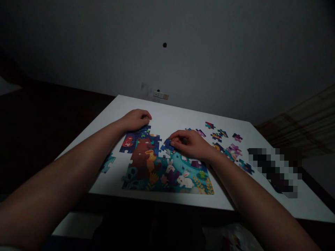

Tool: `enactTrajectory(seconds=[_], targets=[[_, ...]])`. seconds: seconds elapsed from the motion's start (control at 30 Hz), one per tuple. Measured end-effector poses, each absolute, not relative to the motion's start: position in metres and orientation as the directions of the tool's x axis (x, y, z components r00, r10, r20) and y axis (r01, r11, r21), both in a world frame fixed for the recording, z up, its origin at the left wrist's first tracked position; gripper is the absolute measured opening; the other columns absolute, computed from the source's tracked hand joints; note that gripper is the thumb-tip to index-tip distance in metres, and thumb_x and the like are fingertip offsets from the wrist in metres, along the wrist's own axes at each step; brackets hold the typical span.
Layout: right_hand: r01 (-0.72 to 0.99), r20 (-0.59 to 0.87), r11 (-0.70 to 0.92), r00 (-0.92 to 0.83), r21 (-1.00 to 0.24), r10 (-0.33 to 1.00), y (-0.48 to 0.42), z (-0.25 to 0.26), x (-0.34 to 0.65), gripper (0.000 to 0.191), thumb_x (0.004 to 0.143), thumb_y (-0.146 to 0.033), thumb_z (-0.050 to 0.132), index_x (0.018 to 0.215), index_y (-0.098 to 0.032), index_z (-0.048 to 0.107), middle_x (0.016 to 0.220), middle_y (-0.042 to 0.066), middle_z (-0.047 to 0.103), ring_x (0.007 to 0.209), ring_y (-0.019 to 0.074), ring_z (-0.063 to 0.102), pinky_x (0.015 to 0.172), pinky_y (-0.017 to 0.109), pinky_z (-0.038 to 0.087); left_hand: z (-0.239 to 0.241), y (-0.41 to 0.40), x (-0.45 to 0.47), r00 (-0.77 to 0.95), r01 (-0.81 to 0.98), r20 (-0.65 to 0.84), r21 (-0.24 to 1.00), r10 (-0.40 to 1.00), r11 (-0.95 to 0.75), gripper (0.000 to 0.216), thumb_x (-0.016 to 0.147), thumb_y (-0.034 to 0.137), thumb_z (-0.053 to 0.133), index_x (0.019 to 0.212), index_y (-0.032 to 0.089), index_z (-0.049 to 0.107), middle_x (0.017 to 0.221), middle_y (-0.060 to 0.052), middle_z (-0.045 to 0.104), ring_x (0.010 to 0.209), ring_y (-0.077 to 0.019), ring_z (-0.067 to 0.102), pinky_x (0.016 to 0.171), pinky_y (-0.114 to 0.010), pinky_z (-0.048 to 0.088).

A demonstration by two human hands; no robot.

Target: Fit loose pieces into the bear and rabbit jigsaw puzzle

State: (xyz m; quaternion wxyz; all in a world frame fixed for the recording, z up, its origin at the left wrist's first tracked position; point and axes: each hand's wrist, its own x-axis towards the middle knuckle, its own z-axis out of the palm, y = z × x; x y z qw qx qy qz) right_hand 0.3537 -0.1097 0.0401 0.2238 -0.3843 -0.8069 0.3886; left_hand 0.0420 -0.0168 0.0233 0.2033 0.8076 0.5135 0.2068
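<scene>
A partly assembled jigsaw puzzle point(146, 177), showing a brown bear and white rabbits, lies flat on the white table. Between the thumb and fingers of my right hand point(190, 143) is a blue puzzle piece point(166, 145), at the gap in the upper middle of the puzzle. The piece looks slightly apart from the bear section to its left. My left hand point(136, 119) rests with curled fingers at the puzzle's upper left edge, and I see nothing in it. A loose teal puzzle piece point(108, 163) lies beside my left forearm, partly hidden by it.
Several loose puzzle pieces point(231, 150) are scattered right of my right hand, with a red and teal piece point(209, 125) farther back. A dark, pixelated object point(272, 170) lies near the table's point(180, 113) right side. Behind stands a wall with sockets point(161, 95).
</scene>
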Motion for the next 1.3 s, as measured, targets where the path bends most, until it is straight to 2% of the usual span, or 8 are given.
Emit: enactTrajectory(seconds=[1.07, 1.3], targets=[[0.474, 0.028, 0.391, -0.608, -0.789, 0.794, -0.1095, 0.0390, 0.3560, 0.024, 0.099, -0.040, 0.071, 0.114, -0.023, 0.078, 0.088, 0.003, 0.074, 0.077, 0.0168, 0.063, 0.071, 0.031, 0.050, 0.0252, -0.0187, 0.0425, 0.395, 0.748, 0.130, 0.530, 0.910, -0.400, 0.039, 0.086, 0.042, 0.059, 0.111, 0.020, 0.079, 0.091, -0.006, 0.076, 0.086, -0.0230, 0.068, 0.081, -0.036, 0.048], [0.510, 0.037, 0.442, -0.623, -0.738, 0.781, -0.1093, 0.0435, 0.3554, 0.021, 0.098, -0.036, 0.070, 0.113, -0.023, 0.079, 0.090, 0.003, 0.075, 0.078, 0.0171, 0.063, 0.073, 0.032, 0.049, 0.0223, -0.0163, 0.0410, 0.396, 0.747, 0.125, 0.532, 0.910, -0.398, 0.040, 0.086, 0.043, 0.060, 0.112, 0.020, 0.078, 0.092, -0.006, 0.077, 0.084, -0.0224, 0.068, 0.080, -0.035, 0.048]])
